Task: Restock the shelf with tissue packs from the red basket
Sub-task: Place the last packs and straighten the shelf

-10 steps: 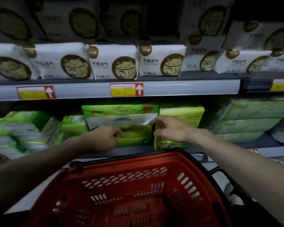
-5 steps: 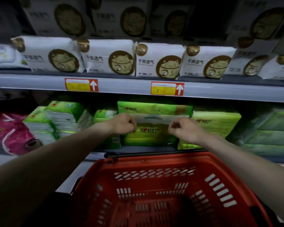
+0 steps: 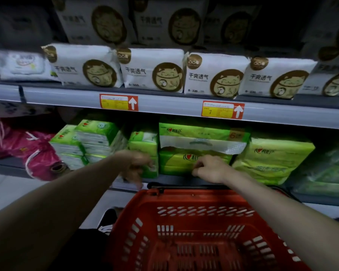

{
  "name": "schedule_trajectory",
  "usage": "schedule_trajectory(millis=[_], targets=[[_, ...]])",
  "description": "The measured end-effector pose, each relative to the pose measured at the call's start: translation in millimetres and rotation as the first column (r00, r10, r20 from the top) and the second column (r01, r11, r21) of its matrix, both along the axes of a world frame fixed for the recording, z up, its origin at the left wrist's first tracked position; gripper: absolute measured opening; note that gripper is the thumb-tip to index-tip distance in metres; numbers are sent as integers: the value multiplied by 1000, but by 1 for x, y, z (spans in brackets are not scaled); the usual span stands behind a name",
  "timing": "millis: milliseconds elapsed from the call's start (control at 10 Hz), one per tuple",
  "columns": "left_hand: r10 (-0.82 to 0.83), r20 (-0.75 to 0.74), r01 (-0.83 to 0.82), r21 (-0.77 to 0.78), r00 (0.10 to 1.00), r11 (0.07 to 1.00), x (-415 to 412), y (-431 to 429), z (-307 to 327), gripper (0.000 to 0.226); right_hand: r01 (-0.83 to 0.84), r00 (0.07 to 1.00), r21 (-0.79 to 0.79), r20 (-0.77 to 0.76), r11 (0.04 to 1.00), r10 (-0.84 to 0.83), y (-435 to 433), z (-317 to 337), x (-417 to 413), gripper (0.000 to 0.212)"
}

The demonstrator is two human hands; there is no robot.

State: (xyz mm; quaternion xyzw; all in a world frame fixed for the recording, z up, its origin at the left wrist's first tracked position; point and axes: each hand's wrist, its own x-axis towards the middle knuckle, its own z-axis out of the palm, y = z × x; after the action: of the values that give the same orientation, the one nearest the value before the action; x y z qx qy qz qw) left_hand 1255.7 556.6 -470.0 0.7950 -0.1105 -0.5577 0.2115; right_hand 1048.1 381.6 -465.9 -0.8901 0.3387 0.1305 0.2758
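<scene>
The right hand (image 3: 209,170) reaches forward over the far rim of a red basket (image 3: 184,200), which sits low and close to the viewer. Its fingers are curled against the lower front of a green tissue pack (image 3: 194,160); it cannot be told whether they pinch the wrapper. The left hand (image 3: 137,169) is blurred just to the left, its fingers hanging loosely downward and holding nothing.

The tissue pack sits on the lower shelf (image 3: 172,178), with a white handle strip (image 3: 200,143) across its front. A narrower green pack (image 3: 143,143) stands against its left side and a bulkier green pack (image 3: 272,157) against its right. A pink bag (image 3: 33,151) lies further left.

Above, the upper shelf's grey edge (image 3: 67,96) carries two red-and-yellow price tags (image 3: 118,102). On that shelf stands a row of white packs printed with a cat (image 3: 153,71).
</scene>
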Motion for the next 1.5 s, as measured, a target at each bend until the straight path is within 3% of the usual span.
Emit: schedule_trajectory(millis=[100, 200, 300, 400, 500, 700, 900, 1000, 1100, 1200, 1300, 1400, 1500], targets=[[254, 67, -245, -115, 965, 963, 20, 24, -28, 37, 14, 996, 46, 83, 999, -18, 24, -5, 20, 29], [546, -79, -534, -364, 834, 763, 18, 19, -37, 37, 47, 993, 165, 103, 985, -65, 41, -18, 41, 54], [667, -141, -635, -495, 732, 593, 9, 4, -40, 42, 45, 995, 201, 77, 978, -62, 49, -29, 57, 68], [730, -211, -711, -510, 650, 484, 7, -1, -45, 32, -17, 999, 252, 52, 968, 4, 56, -33, 74, 70], [762, -193, -725, -515, 618, 457, 9, -4, -61, 26, -22, 997, 294, 75, 956, 0, 63, -37, 92, 73], [731, -133, -666, -542, 669, 512, 23, -14, -88, 48, -11, 994, 311, 106, 950, -23, 66, -50, 99, 83], [647, -130, -598, -548, 751, 585, 19, -15, -65, 31, -14, 994, 364, 103, 931, -26, 70, -50, 99, 94], [594, -141, -574, -504, 792, 645, 23, -9, -53, 41, 0, 995, 356, 92, 935, -35, 75, -45, 97, 99], [494, -174, -517, -429, 852, 741, 26, 9, -41, 29, -10, 996, 286, 93, 958, -18, 83, -38, 95, 95], [350, -186, -389, -261, 918, 883, 26, 57, -40, 15, -87, 994, 211, 80, 974, 71, 97, -32, 102, 75], [308, -114, -322, -136, 945, 937, 41, 114, -46, 10, -121, 984, 225, 152, 967, 88, 122, -20, 120, 51], [488, -14, -475, -257, 873, 842, 62, 152, -40, 18, -92, 967, 299, 254, 950, 13, 149, -14, 146, 26], [736, -9, -681, -388, 677, 621, 98, 168, -58, 13, -7, 947, 238, 314, 971, -70, 169, -21, 171, 31]])
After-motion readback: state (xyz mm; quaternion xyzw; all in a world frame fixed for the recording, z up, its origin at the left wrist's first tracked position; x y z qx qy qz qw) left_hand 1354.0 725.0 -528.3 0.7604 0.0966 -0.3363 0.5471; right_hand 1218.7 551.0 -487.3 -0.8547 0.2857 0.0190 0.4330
